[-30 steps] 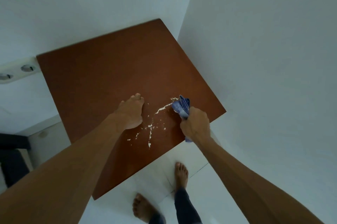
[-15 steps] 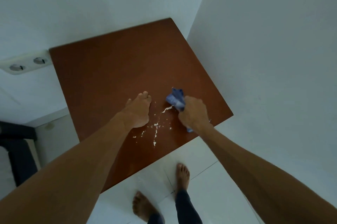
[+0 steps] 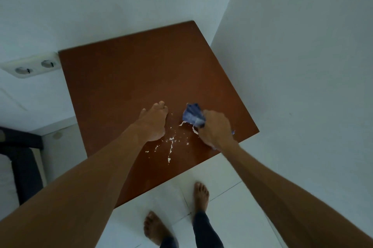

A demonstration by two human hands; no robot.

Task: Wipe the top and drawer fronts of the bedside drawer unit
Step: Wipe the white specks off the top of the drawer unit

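The brown top of the bedside drawer unit (image 3: 129, 78) fills the middle of the head view; its drawer fronts are hidden below the front edge. White crumbs and smears (image 3: 170, 144) lie near the front of the top. My right hand (image 3: 215, 129) is shut on a bunched blue cloth (image 3: 192, 115), pressing it on the top just right of the smears. My left hand (image 3: 154, 123) rests flat on the top, fingers together, left of the smears.
White walls meet in a corner behind and to the right of the unit. A double wall socket (image 3: 33, 67) sits at the left. A dark bed edge (image 3: 22, 165) is at the far left. My bare feet (image 3: 199, 195) stand on the white tiled floor.
My right hand has pushed the cloth left and away across the top, over the long white smear. My left hand has stayed flat on the top. The camera has shifted slightly.
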